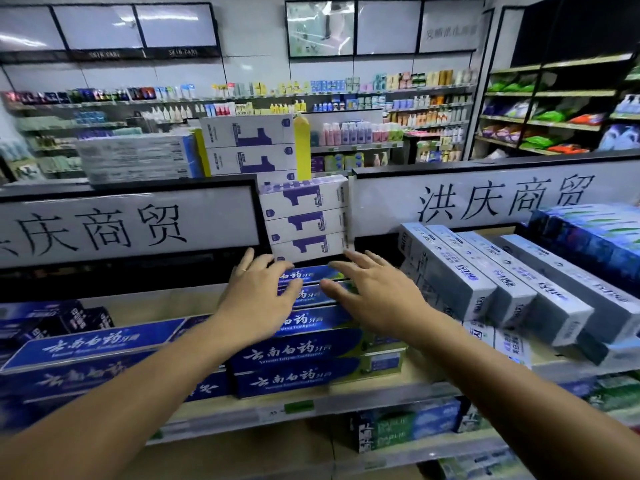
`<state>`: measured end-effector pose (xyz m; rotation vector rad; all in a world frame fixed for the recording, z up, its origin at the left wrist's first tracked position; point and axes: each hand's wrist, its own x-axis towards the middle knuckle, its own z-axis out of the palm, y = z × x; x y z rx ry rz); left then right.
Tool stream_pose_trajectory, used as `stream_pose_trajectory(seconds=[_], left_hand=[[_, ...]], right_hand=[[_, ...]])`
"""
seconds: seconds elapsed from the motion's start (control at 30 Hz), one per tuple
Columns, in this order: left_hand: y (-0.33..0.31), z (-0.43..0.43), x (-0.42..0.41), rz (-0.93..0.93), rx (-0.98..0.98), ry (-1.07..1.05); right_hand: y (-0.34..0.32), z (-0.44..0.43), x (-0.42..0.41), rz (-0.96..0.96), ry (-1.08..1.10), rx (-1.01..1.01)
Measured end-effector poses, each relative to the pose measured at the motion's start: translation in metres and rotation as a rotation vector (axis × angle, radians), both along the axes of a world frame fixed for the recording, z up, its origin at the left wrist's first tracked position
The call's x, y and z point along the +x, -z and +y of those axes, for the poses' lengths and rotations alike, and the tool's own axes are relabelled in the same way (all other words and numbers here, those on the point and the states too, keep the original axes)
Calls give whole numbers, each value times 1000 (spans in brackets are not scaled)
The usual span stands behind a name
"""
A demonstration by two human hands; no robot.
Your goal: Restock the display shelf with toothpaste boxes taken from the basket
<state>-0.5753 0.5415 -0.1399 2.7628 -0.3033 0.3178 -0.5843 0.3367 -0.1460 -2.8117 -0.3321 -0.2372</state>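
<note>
The blue toothpaste boxes (287,355) lie stacked in a stepped row on the display shelf (149,306), running back to a pile of white and purple boxes (304,223) that stands against the sign panel. The left hand (258,282) and right hand (370,289) are both over the rearmost blue boxes, fingers spread and fairly straight, holding nothing; they seem to press or square the stack. This section looks well filled (a bare strip of shelf shows to the left), so I judge that this stack is placed and only needs tidying. The basket is out of view, so how many boxes remain cannot be told. Grey boxes (485,271) lean just to the right.
</note>
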Motion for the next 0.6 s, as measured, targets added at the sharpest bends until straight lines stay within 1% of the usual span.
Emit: stream_pose_trajectory(seconds=[0.1, 0.43, 0.53, 0.6], left_hand=[[13, -2, -11, -8, 39, 43], [17, -5, -20, -187, 49, -14], [9, -6, -22, -238, 7, -2], [3, 0, -31, -319, -62, 3]], right_hand=[[9, 2, -4, 9, -41, -88], [13, 6, -7, -137, -28, -85], [12, 8, -4, -161, -31, -92], [9, 5, -6, -177, -10, -61]])
